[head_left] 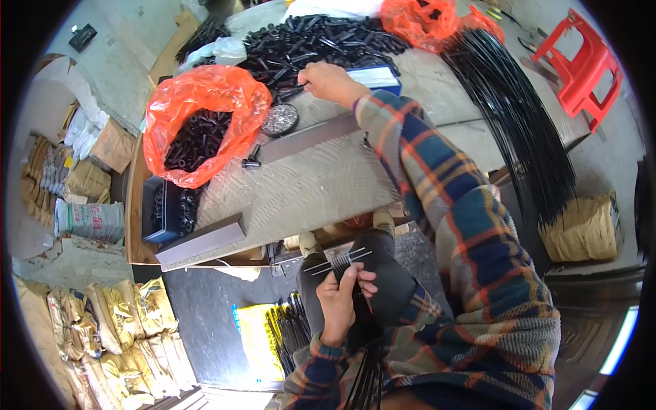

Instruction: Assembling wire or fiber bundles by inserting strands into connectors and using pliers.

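My left hand (337, 301) is low over my lap, its fingers closed round a bundle of thin black rods (360, 372). The rod tips fan out above the fingers, and a few pale thin sticks (360, 253) lie across them. My right hand (331, 82) is stretched far over the table, fingers pinched at the near edge of a heap of small black tubular parts (318, 42). What that pinch holds, if anything, is too small to make out. Just right of it lies a blue box (388, 87) with a white top.
An orange plastic bag (236, 85) of black parts, a round tin (280, 119) of small metal pieces and a grey metal bar (311, 137) are on the table (301, 188). Long black rods (509, 113) hang over its right side. A red stool (581, 65) stands beyond; wrapped packages (113, 328) lie lower left.
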Demonstrator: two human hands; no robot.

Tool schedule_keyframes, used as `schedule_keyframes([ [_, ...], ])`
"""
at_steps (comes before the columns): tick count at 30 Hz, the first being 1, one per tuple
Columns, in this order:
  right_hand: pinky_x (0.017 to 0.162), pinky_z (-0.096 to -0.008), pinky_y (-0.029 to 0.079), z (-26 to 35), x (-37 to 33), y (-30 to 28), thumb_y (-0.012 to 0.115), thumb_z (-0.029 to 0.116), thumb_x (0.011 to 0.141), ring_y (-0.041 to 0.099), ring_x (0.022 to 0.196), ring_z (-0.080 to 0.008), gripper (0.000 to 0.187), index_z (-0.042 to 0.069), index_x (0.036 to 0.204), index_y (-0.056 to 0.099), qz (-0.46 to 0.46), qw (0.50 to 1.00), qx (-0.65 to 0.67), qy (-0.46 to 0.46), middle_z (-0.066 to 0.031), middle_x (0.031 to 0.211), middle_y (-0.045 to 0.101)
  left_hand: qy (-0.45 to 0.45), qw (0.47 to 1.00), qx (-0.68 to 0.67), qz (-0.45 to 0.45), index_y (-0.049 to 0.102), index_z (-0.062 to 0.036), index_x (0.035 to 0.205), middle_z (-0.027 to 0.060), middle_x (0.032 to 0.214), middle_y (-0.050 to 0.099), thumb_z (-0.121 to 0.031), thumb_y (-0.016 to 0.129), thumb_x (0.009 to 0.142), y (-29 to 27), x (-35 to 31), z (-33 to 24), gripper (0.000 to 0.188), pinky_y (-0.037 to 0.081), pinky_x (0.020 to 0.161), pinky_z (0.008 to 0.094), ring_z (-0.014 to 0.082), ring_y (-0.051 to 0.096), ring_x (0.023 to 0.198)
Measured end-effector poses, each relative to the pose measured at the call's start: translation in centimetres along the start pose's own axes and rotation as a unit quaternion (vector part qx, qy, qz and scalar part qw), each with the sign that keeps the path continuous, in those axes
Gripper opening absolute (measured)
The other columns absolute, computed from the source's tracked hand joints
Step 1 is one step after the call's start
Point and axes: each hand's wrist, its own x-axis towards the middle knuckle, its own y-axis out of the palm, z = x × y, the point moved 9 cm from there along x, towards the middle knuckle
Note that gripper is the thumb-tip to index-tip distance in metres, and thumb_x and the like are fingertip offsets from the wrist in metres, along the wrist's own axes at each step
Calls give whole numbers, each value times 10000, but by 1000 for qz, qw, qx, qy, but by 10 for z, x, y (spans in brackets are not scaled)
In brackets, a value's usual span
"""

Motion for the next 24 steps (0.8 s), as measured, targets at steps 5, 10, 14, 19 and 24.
schedule_keyframes([
  [5,751,-402,456,-2,20,41,552,157,742,532,956,-239,111,120,808,634,38,984,-167,-57,-69,879,551,-3,1000,-8,7,554,39,921,137,738,623,-156,491,903,3,13,-5,206,465,493,238,163,586,545],
  [10,707,-322,443,8,13,-4,579,179,780,568,848,-206,129,66,836,608,28,999,17,18,-79,901,592,-1,1000,-23,-2,552,38,913,125,718,615,-157,489,904,-10,18,-9,205,451,486,230,148,571,531],
  [14,698,-221,401,71,-30,-51,603,159,794,512,803,-71,191,14,918,601,43,927,373,1,-3,848,597,1,1000,-21,1,553,33,911,103,692,602,-145,480,902,-12,16,-12,192,435,482,223,127,549,519],
  [19,636,-264,419,116,-66,-16,546,158,825,520,723,-85,158,15,888,573,80,903,420,49,-9,786,570,8,998,-62,26,557,23,905,77,691,589,-161,493,902,-11,13,-7,195,429,488,217,103,532,532],
  [24,585,-359,472,181,-50,13,570,181,805,609,681,-232,162,28,847,536,1,994,76,-79,-89,788,585,24,996,-76,46,547,4,933,42,711,577,-183,477,917,-11,-3,-5,201,406,501,198,68,506,544],
])
